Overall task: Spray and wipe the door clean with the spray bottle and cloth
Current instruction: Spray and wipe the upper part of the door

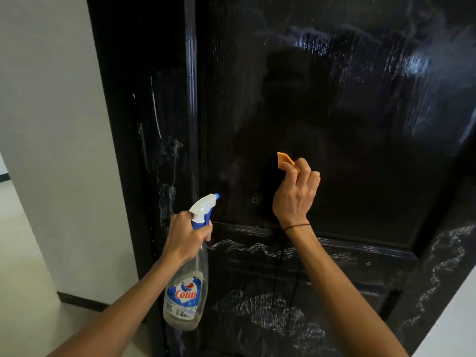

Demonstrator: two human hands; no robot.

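I see the door (334, 124) straight ahead, with the wall (51, 124) to its left. My left hand (186, 237) holds the bottle (188, 287) near the door's left edge; right of it, higher, my right hand (296, 194) holds the cloth (284, 161) before the panel.

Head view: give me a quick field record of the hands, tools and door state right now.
left hand: grips the neck of the spray bottle, fingers round the trigger
nozzle: blue tip aimed at the door's lower left panel area
bottle: clear, Colin label, little liquid visible at the bottom
right hand: holds the folded orange cloth, raised near the door
door: glossy black, white streaks on the lower rail and right edge
wall: white, left of the door frame
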